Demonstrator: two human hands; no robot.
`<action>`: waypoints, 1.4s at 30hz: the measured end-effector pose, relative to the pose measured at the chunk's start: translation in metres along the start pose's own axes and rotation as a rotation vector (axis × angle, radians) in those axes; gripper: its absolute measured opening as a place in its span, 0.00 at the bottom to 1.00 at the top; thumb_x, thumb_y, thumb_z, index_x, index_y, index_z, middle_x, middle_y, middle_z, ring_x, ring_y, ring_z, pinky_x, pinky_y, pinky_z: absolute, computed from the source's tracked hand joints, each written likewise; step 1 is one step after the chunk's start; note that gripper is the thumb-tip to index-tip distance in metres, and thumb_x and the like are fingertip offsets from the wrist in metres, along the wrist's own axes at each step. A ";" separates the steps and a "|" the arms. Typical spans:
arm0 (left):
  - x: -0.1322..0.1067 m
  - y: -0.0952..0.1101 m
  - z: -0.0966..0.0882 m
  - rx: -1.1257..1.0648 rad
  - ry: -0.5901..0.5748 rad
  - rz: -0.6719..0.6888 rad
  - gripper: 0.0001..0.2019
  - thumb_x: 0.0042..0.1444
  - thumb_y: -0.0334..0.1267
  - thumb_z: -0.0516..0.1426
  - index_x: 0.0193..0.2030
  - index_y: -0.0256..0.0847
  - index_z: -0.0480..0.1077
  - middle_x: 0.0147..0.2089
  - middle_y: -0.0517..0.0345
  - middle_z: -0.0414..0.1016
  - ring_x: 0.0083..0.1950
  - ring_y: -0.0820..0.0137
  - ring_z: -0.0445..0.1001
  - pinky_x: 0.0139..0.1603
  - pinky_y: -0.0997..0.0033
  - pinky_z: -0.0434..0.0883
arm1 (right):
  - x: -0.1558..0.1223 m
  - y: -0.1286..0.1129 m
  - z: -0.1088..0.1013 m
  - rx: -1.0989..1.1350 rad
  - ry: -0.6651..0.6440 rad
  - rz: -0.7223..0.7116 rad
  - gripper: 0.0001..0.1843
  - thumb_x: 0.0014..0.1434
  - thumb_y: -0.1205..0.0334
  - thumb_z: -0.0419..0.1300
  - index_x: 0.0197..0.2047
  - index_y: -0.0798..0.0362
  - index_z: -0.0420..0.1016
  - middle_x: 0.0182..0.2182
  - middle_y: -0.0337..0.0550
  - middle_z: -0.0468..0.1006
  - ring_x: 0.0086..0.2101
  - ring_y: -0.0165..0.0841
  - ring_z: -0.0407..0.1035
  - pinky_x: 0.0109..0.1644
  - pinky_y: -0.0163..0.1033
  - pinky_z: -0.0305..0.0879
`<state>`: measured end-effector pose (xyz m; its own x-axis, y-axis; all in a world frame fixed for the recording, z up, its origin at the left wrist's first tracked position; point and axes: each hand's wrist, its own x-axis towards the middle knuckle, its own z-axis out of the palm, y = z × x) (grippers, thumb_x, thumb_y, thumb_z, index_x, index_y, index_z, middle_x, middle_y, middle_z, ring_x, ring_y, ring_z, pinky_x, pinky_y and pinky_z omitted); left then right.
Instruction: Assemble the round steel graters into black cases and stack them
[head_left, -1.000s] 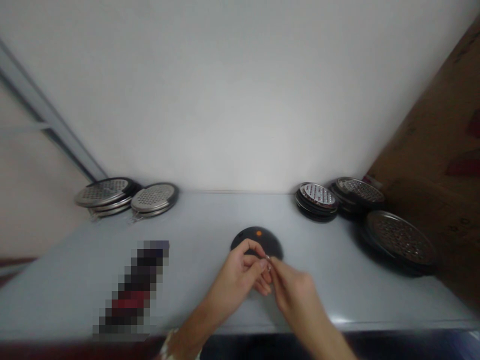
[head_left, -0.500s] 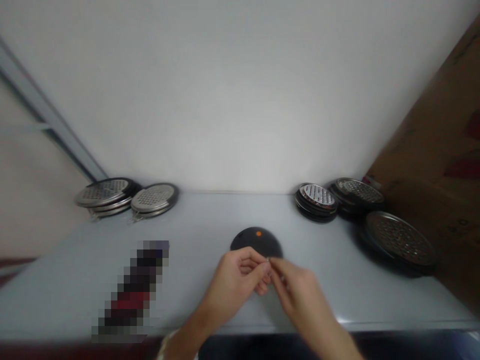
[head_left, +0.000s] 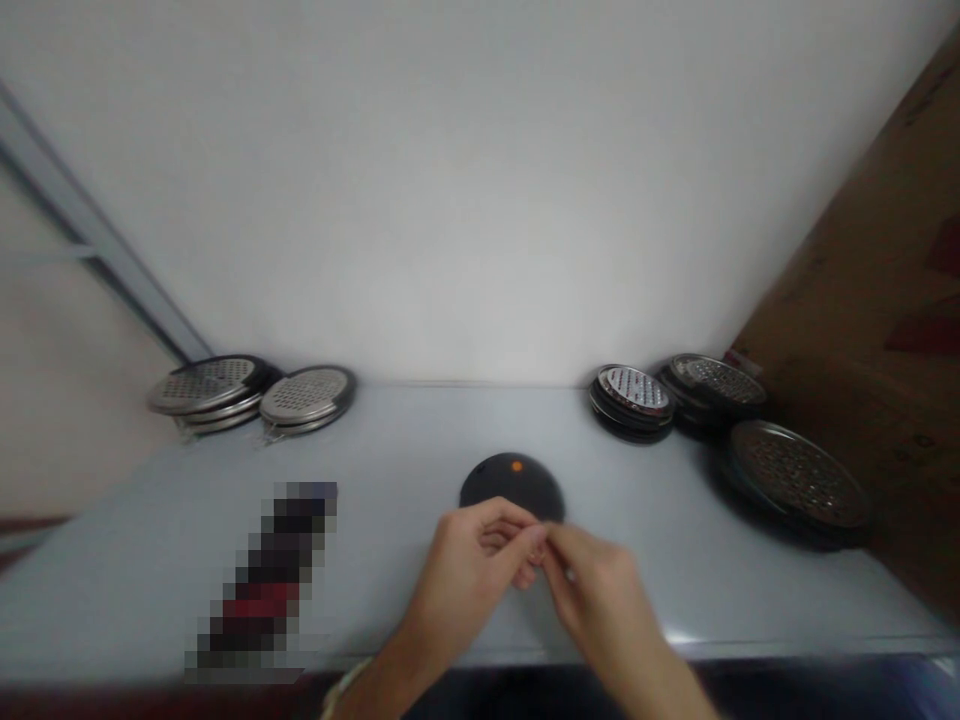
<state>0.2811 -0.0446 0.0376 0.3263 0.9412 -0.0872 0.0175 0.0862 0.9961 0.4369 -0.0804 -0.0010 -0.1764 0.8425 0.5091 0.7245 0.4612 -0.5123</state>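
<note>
Pale grey table top [head_left: 420,440] runs across the view in front of a white wall. On its far left side lie a stack of round perforated steel discs with black rims [head_left: 206,392] and, just beside it, a second stack [head_left: 307,395]. Nearer to the person is a long object [head_left: 262,580], but it is pixelated and I cannot tell what it is. In the middle, the left hand [head_left: 472,565] is curled and its fingers [head_left: 506,530] overlap the front edge of a black round dome [head_left: 512,483] with an orange dot. The right hand [head_left: 600,590] is also bent, and its fingertips [head_left: 555,540] press against the left fingers. Any small thing pinched between them is hidden, so I cannot tell what they grasp. Further right are two more stacks of discs [head_left: 631,403] [head_left: 712,392], a larger disc [head_left: 796,475], and a brown cardboard surface [head_left: 847,300].
</note>
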 end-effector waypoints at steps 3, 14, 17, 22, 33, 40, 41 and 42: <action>-0.002 0.002 0.000 -0.013 -0.001 0.005 0.15 0.53 0.48 0.67 0.32 0.35 0.77 0.26 0.55 0.78 0.25 0.70 0.75 0.27 0.74 0.73 | 0.000 -0.005 0.001 0.020 0.040 -0.006 0.15 0.73 0.66 0.47 0.39 0.51 0.73 0.28 0.40 0.80 0.26 0.31 0.76 0.30 0.32 0.65; 0.005 -0.001 -0.009 -0.094 -0.084 -0.059 0.20 0.49 0.51 0.69 0.39 0.34 0.79 0.32 0.50 0.83 0.34 0.64 0.81 0.37 0.68 0.78 | -0.002 0.006 0.003 0.004 0.022 -0.004 0.14 0.72 0.67 0.46 0.44 0.53 0.73 0.31 0.45 0.82 0.27 0.34 0.78 0.30 0.33 0.68; 0.006 -0.002 -0.009 -0.082 -0.093 -0.074 0.20 0.50 0.51 0.69 0.40 0.35 0.79 0.36 0.49 0.84 0.38 0.63 0.82 0.41 0.67 0.79 | -0.003 0.010 0.005 -0.022 0.019 -0.019 0.14 0.73 0.67 0.46 0.46 0.54 0.74 0.31 0.46 0.82 0.28 0.35 0.78 0.30 0.34 0.69; 0.004 -0.004 -0.008 0.031 -0.079 -0.028 0.16 0.56 0.50 0.65 0.36 0.37 0.75 0.30 0.54 0.80 0.31 0.67 0.79 0.35 0.69 0.77 | -0.005 0.011 0.006 -0.073 -0.025 -0.054 0.14 0.72 0.68 0.45 0.45 0.54 0.73 0.29 0.44 0.79 0.26 0.35 0.76 0.30 0.35 0.67; 0.008 -0.011 -0.007 -0.006 -0.169 -0.030 0.20 0.58 0.56 0.62 0.36 0.39 0.68 0.23 0.63 0.73 0.20 0.74 0.70 0.23 0.75 0.70 | -0.003 0.007 0.003 -0.080 0.005 -0.073 0.13 0.70 0.70 0.46 0.44 0.55 0.72 0.26 0.42 0.77 0.23 0.33 0.74 0.28 0.34 0.65; 0.009 -0.012 -0.008 -0.136 -0.218 -0.062 0.22 0.56 0.56 0.65 0.42 0.40 0.66 0.24 0.63 0.76 0.21 0.74 0.73 0.24 0.75 0.72 | -0.004 0.005 0.007 -0.075 0.053 -0.082 0.14 0.71 0.70 0.45 0.41 0.55 0.72 0.24 0.40 0.76 0.21 0.31 0.73 0.27 0.33 0.62; 0.009 -0.012 -0.007 -0.150 -0.218 -0.066 0.23 0.55 0.56 0.66 0.43 0.40 0.65 0.24 0.63 0.76 0.21 0.73 0.73 0.25 0.75 0.72 | -0.003 0.004 0.006 -0.069 0.052 -0.080 0.15 0.71 0.70 0.45 0.39 0.54 0.71 0.23 0.39 0.75 0.21 0.31 0.72 0.26 0.33 0.62; 0.008 -0.011 -0.007 -0.165 -0.216 -0.072 0.23 0.55 0.56 0.66 0.44 0.40 0.65 0.24 0.63 0.76 0.22 0.73 0.74 0.25 0.75 0.72 | -0.003 0.003 0.006 -0.066 0.056 -0.082 0.15 0.71 0.70 0.45 0.38 0.54 0.71 0.23 0.39 0.75 0.20 0.30 0.72 0.26 0.33 0.61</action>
<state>0.2769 -0.0354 0.0255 0.5244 0.8406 -0.1357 -0.1000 0.2191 0.9706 0.4357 -0.0796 -0.0080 -0.2006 0.7853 0.5857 0.7519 0.5067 -0.4218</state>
